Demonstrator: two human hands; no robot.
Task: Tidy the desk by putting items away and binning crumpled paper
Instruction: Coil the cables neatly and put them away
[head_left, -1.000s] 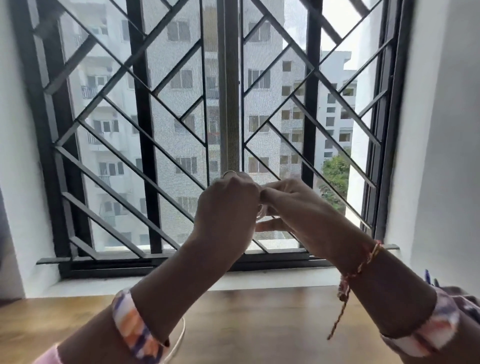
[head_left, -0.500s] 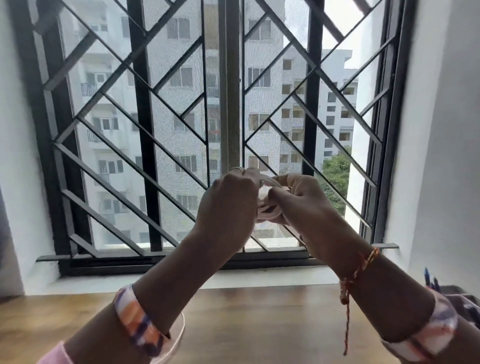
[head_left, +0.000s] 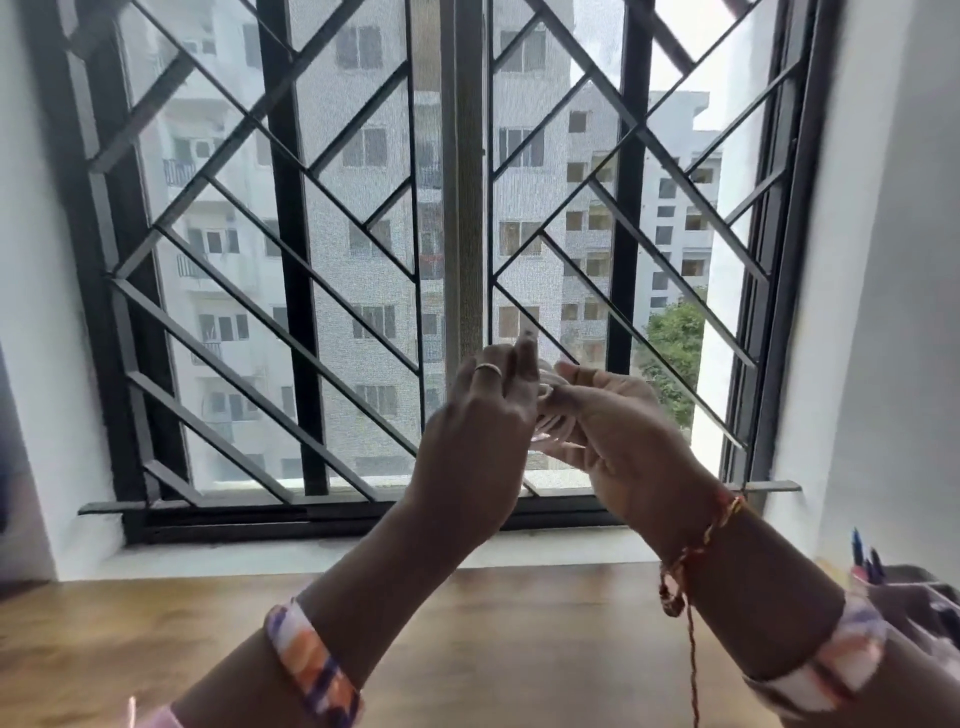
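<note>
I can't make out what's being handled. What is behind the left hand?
Behind the left hand, a pale looped thing shows, gripped by the right hand. Most of it is covered, so what it is stays unclear.

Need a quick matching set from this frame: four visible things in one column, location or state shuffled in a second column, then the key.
Things:
1. ring
2. thread bracelet
3. pens
4. pale looped item

Places or states:
A. upright at the far right edge of the wooden desk
B. held between the two raised hands, blurred
C. on a finger of the left hand
D. round the wrist of the right hand, a strand hanging down

Pairs: 1-C, 2-D, 3-A, 4-B
</note>
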